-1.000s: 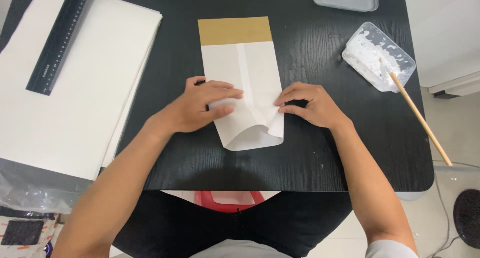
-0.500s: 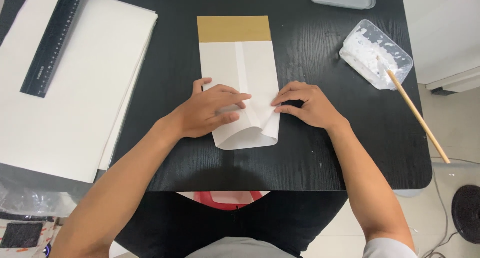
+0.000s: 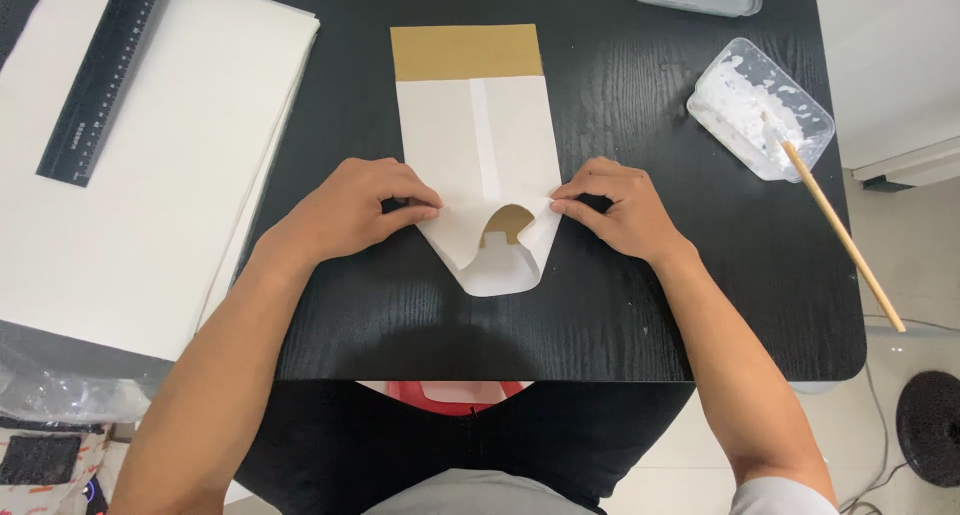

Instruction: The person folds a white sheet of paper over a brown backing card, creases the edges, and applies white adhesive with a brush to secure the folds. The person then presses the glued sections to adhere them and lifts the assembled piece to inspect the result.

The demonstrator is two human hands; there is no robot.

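The black table [image 3: 620, 315] carried a paper bag [image 3: 480, 135] at centre, white sheets [image 3: 150, 205] at nine o'clock, and a paste tub [image 3: 760, 110] at two.

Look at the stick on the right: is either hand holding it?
No. The stick rests in the clear tub of white paste, while the left hand and right hand press on the paper bag.

Left hand [image 3: 355, 210] and right hand [image 3: 615, 210] pinch the white paper bag's [image 3: 480, 135] near end open on the black table [image 3: 620, 305].
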